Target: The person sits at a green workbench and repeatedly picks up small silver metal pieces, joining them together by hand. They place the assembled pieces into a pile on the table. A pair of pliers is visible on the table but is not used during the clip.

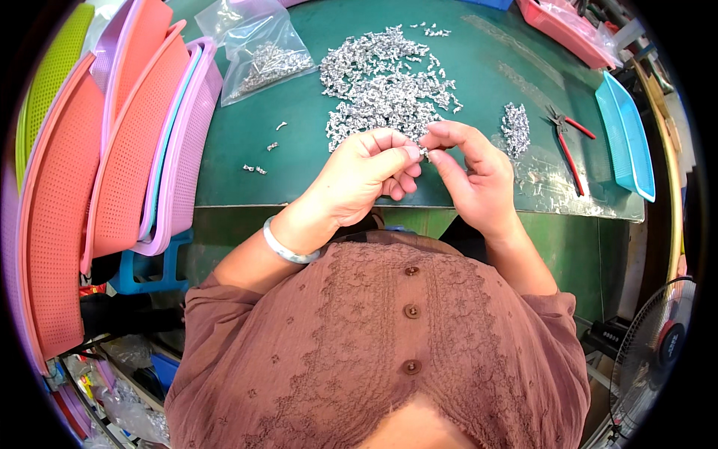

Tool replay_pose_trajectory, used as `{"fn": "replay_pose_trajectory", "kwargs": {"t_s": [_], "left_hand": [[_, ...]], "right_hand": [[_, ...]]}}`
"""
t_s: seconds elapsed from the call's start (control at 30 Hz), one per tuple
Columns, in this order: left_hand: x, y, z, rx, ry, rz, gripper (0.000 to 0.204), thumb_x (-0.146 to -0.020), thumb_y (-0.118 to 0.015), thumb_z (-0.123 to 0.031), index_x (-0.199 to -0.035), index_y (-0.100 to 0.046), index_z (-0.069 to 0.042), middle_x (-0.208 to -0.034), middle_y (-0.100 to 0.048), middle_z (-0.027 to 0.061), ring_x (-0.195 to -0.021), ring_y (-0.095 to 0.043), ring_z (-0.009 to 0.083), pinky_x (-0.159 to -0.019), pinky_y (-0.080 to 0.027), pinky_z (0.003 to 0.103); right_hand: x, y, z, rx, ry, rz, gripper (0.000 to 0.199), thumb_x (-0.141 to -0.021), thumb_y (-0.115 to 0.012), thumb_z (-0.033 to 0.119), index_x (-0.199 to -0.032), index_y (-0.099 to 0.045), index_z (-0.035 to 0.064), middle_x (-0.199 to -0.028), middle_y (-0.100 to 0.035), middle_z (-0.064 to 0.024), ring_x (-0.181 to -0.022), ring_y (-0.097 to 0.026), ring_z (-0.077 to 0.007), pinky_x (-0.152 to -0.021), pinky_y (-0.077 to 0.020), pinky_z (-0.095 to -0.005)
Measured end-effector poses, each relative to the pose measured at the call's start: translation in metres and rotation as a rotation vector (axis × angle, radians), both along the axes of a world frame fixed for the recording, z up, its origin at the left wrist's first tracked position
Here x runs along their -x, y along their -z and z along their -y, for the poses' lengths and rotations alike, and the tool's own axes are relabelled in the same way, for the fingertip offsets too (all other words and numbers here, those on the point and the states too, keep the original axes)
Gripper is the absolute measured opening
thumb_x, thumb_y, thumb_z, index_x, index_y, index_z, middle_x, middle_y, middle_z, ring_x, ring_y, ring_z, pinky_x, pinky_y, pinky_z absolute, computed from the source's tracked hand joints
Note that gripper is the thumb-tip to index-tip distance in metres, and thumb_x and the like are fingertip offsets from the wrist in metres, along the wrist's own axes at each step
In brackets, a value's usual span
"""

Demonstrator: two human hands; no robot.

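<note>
My left hand (378,166) and my right hand (473,166) meet near the table's front edge, in front of a big heap of small silvery metal parts (385,97). Between the fingertips of both hands is a small silvery metal part (423,152), mostly covered by the fingers. My left thumb and forefinger pinch it from one side, my right thumb and forefinger from the other. Right of my hands lies a smaller pile of metal parts (515,130). Red-handled pliers (568,142) rest beyond it with their handles spread.
Stacked plastic baskets (142,150) stand along the left. A clear bag of metal pieces (269,66) lies at the back left, with a few loose parts (255,170) nearer. A blue tray (627,138) sits at the right edge, a red tray (565,30) behind it. A fan (658,344) stands lower right.
</note>
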State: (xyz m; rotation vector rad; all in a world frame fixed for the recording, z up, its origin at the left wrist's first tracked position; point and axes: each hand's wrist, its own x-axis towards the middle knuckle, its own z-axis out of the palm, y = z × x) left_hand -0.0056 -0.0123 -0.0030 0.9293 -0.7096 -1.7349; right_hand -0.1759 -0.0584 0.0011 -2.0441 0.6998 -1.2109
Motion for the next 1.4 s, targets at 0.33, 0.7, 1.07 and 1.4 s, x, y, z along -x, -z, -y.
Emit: {"fn": "replay_pose_trajectory", "kwargs": {"t_s": [0.33, 0.7, 1.07, 1.4], "left_hand": [[-0.002, 0.001, 0.0, 0.014, -0.003, -0.054, 0.005, -0.086, -0.054, -0.006, -0.089, -0.057, -0.004, -0.079, -0.061, 0.0056, -0.065, -0.059, 0.0118, -0.056, -0.047, 0.022], [-0.006, 0.002, -0.003, 0.005, -0.007, -0.136, 0.014, -0.084, -0.048, -0.002, -0.096, -0.056, 0.0, -0.085, -0.062, 0.0097, -0.071, -0.061, 0.0149, -0.06, -0.05, 0.024], [0.001, -0.003, -0.002, -0.01, 0.065, -0.011, 0.011, -0.089, -0.055, -0.011, -0.095, -0.059, -0.003, -0.079, -0.062, 0.0062, -0.062, -0.059, 0.0099, -0.052, -0.046, 0.02], [-0.001, -0.004, -0.004, -0.015, 0.01, 0.022, 0.008, -0.087, -0.054, -0.007, -0.092, -0.058, -0.003, -0.077, -0.061, 0.0054, -0.062, -0.058, 0.0107, -0.052, -0.045, 0.021]], "right_hand": [[0.022, 0.002, 0.015, 0.222, 0.101, -0.421, 0.011, -0.073, -0.061, 0.0, -0.085, -0.063, 0.0018, -0.084, -0.056, -0.0098, -0.082, -0.053, -0.0277, -0.073, -0.0437, -0.0351], [0.019, 0.007, 0.015, 0.196, 0.086, -0.327, 0.01, -0.071, -0.066, 0.0, -0.08, -0.062, 0.003, -0.081, -0.057, -0.0075, -0.079, -0.054, -0.026, -0.07, -0.0441, -0.0337], [0.007, -0.001, -0.002, 0.015, -0.033, -0.033, 0.012, -0.071, -0.064, -0.004, -0.082, -0.061, 0.0012, -0.085, -0.059, -0.009, -0.083, -0.058, -0.0223, -0.073, -0.0459, -0.03], [0.017, 0.007, 0.007, 0.155, 0.116, -0.299, 0.015, -0.07, -0.066, 0.002, -0.085, -0.061, 0.002, -0.085, -0.057, -0.009, -0.083, -0.054, -0.0271, -0.072, -0.0436, -0.0342]]}}
